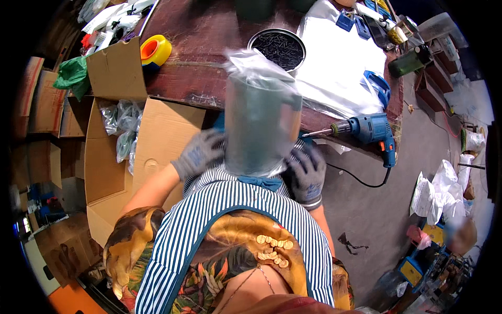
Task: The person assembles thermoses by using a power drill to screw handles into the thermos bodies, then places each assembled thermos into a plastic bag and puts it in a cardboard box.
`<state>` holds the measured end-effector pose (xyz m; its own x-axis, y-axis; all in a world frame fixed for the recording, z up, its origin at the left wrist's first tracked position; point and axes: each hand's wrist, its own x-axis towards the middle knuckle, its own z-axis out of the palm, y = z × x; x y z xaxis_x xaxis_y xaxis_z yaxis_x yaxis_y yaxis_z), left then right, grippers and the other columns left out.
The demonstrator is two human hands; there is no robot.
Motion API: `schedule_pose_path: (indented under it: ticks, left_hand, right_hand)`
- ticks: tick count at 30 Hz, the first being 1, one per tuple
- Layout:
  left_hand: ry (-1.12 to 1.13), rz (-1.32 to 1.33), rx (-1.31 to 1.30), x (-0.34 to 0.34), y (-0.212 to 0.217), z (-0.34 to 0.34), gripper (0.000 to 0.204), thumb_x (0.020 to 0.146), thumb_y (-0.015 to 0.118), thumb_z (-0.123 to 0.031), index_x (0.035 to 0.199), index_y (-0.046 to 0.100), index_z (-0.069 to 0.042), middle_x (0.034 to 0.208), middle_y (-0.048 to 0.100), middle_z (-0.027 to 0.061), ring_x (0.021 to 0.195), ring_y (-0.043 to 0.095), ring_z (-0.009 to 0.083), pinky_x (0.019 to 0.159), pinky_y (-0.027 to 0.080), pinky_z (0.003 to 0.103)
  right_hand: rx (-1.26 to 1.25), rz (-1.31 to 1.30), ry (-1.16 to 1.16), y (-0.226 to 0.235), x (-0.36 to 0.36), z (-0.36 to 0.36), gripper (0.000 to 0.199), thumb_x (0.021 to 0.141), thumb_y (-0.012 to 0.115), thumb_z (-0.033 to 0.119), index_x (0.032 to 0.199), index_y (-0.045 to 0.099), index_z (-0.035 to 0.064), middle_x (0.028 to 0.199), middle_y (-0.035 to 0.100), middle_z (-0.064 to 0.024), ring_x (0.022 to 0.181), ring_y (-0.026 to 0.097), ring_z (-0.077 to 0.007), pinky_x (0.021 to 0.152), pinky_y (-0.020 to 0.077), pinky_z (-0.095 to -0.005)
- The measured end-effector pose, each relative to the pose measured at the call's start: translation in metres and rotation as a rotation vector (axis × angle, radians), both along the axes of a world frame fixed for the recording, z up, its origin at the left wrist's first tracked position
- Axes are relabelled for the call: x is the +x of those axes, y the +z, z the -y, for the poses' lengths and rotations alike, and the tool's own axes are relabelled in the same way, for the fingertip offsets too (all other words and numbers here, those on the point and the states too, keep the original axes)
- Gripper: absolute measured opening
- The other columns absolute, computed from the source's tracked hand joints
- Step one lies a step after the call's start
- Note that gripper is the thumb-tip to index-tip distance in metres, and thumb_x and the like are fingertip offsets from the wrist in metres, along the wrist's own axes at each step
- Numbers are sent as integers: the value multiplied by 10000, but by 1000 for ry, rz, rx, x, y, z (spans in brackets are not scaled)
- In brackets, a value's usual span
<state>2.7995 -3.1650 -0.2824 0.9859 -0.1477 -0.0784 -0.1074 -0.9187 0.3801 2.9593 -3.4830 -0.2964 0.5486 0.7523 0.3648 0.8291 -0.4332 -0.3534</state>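
While hands grip it, bag [260,118] contents blur.

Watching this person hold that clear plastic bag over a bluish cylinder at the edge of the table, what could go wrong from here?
The loose clear bag may snag or tear, since the gloved left hand and right hand grip only its lower end. The blue electric drill lies at the table's edge beside the right hand, bit pointing toward the bag; a bump could knock it off or poke the plastic. Its cord hangs below and might catch.
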Motion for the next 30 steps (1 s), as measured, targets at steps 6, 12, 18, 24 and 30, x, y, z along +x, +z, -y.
schedule_pose_path:
  ticks: [6,12,18,24,30]
  left_hand:
    - [268,-4,-425,29,27,-82,393,878,661,-103,1264,616,-50,1257,632,116,1123,625,282,1006,477,398]
    - [-527,284,-132,247,130,42,439,839,746,-331,1208,652,-111,1116,663,123,1030,645,324,866,513,439]
    - [-507,-489,532,254,115,52,453,767,789,-388,1133,726,-129,1077,716,125,1007,668,298,791,554,490]
    - [319,125,108,-39,190,-89,454,729,778,-263,1157,694,-135,1019,704,97,957,665,306,878,518,390]
    - [1141,250,566,-263,275,-151,419,856,719,-213,1263,652,-142,1174,690,87,1040,686,243,914,547,378]
  right_hand:
    - [202,-527,39,-37,-36,34,292,741,680,140,1032,707,135,1226,654,-77,1176,575,-336,1017,447,-452]
    - [19,-496,198,-22,-31,23,312,791,663,134,1101,680,103,1251,632,-131,1229,538,-360,1042,415,-465]
    - [58,-613,151,-68,-27,44,420,758,618,78,1174,658,41,1223,645,-182,1234,556,-362,1083,389,-455]
    - [288,-741,386,-35,6,-42,353,859,625,61,1199,639,-30,1244,654,-190,1153,613,-325,1037,428,-378]
    - [107,-772,307,-1,0,-104,300,900,620,61,1188,653,-12,1216,674,-180,1104,651,-302,970,479,-367]
